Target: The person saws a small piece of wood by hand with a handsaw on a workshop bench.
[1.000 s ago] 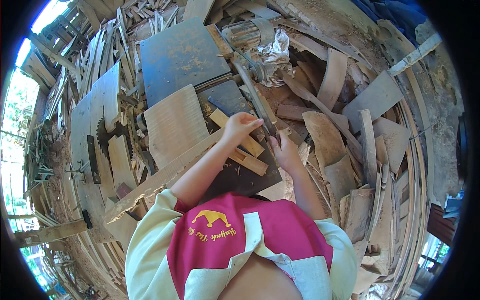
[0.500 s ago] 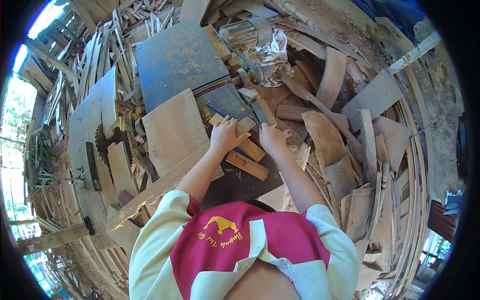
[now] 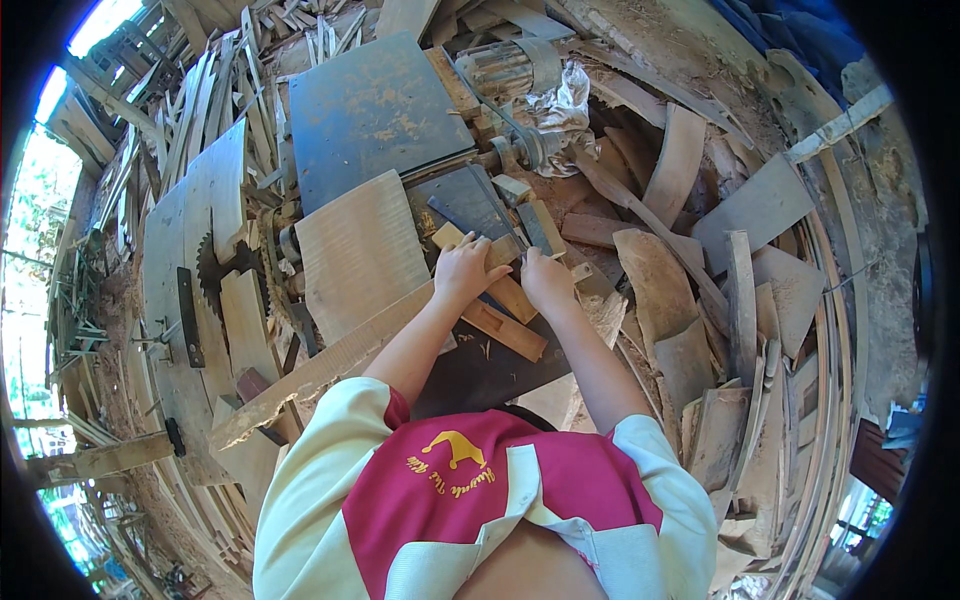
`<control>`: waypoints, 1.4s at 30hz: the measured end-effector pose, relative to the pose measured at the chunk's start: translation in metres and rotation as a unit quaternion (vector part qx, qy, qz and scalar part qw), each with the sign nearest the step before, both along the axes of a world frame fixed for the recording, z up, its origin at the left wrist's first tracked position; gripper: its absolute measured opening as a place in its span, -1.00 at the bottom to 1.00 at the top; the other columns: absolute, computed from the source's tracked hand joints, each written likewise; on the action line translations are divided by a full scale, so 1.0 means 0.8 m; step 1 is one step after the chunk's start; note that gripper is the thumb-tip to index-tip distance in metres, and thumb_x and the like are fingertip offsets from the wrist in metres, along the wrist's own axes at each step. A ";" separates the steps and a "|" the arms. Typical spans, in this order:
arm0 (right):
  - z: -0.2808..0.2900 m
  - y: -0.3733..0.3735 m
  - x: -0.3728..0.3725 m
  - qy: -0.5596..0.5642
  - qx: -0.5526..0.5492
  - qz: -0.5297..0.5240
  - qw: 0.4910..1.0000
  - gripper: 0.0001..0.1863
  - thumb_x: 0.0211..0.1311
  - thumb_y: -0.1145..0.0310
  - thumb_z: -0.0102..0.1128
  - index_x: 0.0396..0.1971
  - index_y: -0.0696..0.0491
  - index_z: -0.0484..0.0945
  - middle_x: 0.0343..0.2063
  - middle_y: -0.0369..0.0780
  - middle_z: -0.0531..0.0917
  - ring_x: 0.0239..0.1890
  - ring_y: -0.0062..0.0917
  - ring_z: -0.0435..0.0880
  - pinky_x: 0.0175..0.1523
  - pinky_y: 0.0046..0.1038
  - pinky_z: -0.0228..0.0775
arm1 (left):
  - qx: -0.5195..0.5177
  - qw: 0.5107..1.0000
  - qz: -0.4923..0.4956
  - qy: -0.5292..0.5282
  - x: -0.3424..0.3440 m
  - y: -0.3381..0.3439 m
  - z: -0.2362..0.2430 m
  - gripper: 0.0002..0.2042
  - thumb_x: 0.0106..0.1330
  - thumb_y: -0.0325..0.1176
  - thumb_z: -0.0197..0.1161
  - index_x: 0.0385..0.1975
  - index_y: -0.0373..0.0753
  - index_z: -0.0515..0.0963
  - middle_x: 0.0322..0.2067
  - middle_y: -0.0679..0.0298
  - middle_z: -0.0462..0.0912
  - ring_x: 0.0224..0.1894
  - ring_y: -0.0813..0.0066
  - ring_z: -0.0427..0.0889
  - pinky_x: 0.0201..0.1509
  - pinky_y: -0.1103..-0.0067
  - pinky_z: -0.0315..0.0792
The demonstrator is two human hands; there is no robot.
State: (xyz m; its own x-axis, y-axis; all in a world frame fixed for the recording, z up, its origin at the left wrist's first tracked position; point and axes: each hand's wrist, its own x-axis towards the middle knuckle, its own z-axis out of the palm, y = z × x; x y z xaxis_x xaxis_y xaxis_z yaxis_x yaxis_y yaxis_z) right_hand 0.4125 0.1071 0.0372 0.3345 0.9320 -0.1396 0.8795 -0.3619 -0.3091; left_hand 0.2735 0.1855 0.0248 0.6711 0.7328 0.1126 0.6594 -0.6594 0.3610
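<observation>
My left hand (image 3: 465, 270) is closed over a short wooden piece (image 3: 503, 250), thumb stretched toward the right hand. My right hand (image 3: 548, 283) is curled into a fist just beside it; what it grips is hidden. Under the left hand runs a pale wooden strip (image 3: 513, 298), with a dark narrow bar (image 3: 446, 213) showing past the fingers. A small wooden block with a slot cut in it (image 3: 505, 332) lies nearer me. Beyond the right hand sits a block with a grey side (image 3: 541, 228). All this rests on a dark machine table (image 3: 470, 377).
On the left stands a toothed circular saw blade (image 3: 209, 268) in a wooden bench. A wide board (image 3: 362, 258) and a long rough-edged plank (image 3: 300, 385) lie left of my hands. A dark metal plate (image 3: 375, 110) and a motor (image 3: 500, 72) are beyond. Offcuts (image 3: 655, 290) pile on the right.
The whole view has shifted slightly, so the bench sits a little farther right. Both hands stay at the same wooden pieces, with the left hand's fingers moved only slightly.
</observation>
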 end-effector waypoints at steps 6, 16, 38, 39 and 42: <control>0.004 -0.004 0.001 0.012 0.015 0.003 1.000 -0.78 0.18 0.30 -0.15 -0.40 0.17 0.35 -0.58 0.00 0.57 -0.47 -0.12 0.59 -0.37 -0.15 0.42 | 0.019 1.000 0.002 -0.009 0.000 -0.002 -0.002 -0.41 -0.03 0.17 0.16 -0.21 -0.27 0.47 -0.14 0.00 0.52 0.04 0.28 0.44 -0.03 0.42 0.29; 0.005 -0.004 -0.002 0.026 0.006 0.000 1.000 -0.78 0.13 0.39 -0.19 -0.38 0.22 0.39 -0.49 0.03 0.59 -0.39 -0.14 0.60 -0.30 -0.19 0.43 | -0.003 1.000 0.011 0.003 -0.001 -0.004 0.002 -0.42 -0.04 0.17 0.17 -0.19 -0.24 0.47 -0.10 0.01 0.50 0.00 0.25 0.45 -0.02 0.43 0.29; -0.003 -0.007 0.013 0.104 -0.004 0.002 0.995 -0.75 0.19 0.36 -0.23 -0.37 0.21 0.41 -0.40 0.09 0.56 -0.29 -0.08 0.56 -0.20 -0.14 0.38 | 0.006 1.000 0.008 0.000 0.003 -0.005 0.003 -0.42 0.01 0.16 0.13 -0.17 -0.26 0.46 -0.12 0.03 0.51 0.08 0.28 0.39 0.04 0.39 0.26; -0.002 -0.009 0.014 0.117 0.008 0.009 0.993 -0.74 0.20 0.34 -0.24 -0.37 0.20 0.41 -0.40 0.08 0.56 -0.29 -0.07 0.55 -0.20 -0.14 0.37 | 0.005 1.000 0.002 0.002 0.001 -0.005 0.003 -0.41 0.01 0.16 0.13 -0.16 -0.26 0.46 -0.13 0.03 0.52 0.08 0.28 0.39 0.02 0.40 0.26; 0.002 -0.019 0.018 0.116 0.006 0.024 0.993 -0.73 0.22 0.32 -0.25 -0.36 0.19 0.41 -0.41 0.09 0.55 -0.29 -0.07 0.55 -0.21 -0.14 0.36 | 0.026 1.000 -0.002 -0.007 0.001 -0.003 -0.003 -0.42 0.01 0.14 0.14 -0.17 -0.27 0.45 -0.15 0.04 0.53 0.07 0.28 0.40 -0.01 0.41 0.28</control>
State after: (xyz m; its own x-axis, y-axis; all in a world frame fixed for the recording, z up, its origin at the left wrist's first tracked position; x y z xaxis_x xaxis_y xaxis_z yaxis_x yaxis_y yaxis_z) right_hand 0.4269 0.0923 0.0391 0.2498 0.9481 -0.1968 0.8000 -0.3166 -0.5096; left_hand 0.2741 0.1830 0.0227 0.6723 0.7228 0.1600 0.6519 -0.6805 0.3346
